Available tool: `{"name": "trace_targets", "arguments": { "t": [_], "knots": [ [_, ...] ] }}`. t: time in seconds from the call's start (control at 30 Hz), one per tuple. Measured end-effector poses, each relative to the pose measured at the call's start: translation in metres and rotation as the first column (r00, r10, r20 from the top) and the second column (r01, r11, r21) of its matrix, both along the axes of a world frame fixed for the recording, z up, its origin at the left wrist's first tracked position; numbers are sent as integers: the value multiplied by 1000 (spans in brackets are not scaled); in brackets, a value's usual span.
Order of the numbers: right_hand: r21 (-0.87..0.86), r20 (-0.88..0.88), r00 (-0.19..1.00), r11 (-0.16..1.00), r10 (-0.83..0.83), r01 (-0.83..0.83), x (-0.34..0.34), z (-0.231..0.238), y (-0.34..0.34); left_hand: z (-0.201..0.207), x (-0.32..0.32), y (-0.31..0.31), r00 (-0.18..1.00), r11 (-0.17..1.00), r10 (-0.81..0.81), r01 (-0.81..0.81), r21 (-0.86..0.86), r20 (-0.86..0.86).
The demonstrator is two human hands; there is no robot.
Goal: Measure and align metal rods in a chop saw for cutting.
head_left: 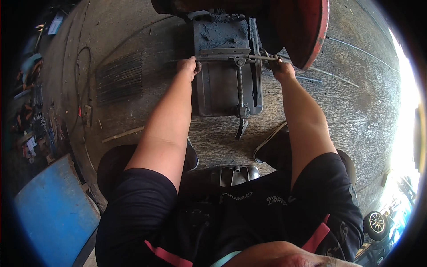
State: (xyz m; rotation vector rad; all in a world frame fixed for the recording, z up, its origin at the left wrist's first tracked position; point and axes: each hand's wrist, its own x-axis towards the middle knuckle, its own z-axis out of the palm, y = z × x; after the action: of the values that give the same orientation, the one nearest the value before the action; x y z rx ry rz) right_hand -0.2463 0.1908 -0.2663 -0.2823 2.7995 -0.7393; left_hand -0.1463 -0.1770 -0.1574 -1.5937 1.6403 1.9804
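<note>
In front of me on the floor sits an abrasive cut-off saw; its dark metal base (220, 91) carries a screw vise (240, 84) with a crank handle (241, 131) toward me. A thin metal rod (261, 57) sticks out of the vise jaws on the right. My right hand (283, 70) is closed round this rod, close under the saw's red guard (318, 33). At the left end of the jaws my left hand (188, 67) has its fingers curled closed; what they grip is hidden. Dark blue-grey grit (222, 34) covers the rear of the base.
Several thin dark rods (119, 78) lie bundled on the floor at left, near a cable (78, 73). Loose rods (333, 76) lie at right. A wooden stick (122, 134), a blue panel (55, 213) and a small wheel (377, 222) are farther out. My feet flank the saw's front.
</note>
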Motion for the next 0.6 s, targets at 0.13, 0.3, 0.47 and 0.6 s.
{"name": "trace_targets", "arguments": {
  "t": [0.13,0.3,0.47,0.6],
  "knots": [
    [-511,35,999,859,-3,21,-7,-40,-1,1,5,-5,999,999,-29,30,41,-18],
    [-445,894,441,-289,-84,847,-10,11,-1,-1,20,-12,979,969,179,-159,189,-96],
    [-321,886,249,-130,-390,938,-17,56,8,-4,45,-24,971,961,226,-208,185,-82],
    [-381,806,533,462,-258,801,-2,46,-25,-6,61,-32,978,971,205,-200,133,-25]
  ]
}}
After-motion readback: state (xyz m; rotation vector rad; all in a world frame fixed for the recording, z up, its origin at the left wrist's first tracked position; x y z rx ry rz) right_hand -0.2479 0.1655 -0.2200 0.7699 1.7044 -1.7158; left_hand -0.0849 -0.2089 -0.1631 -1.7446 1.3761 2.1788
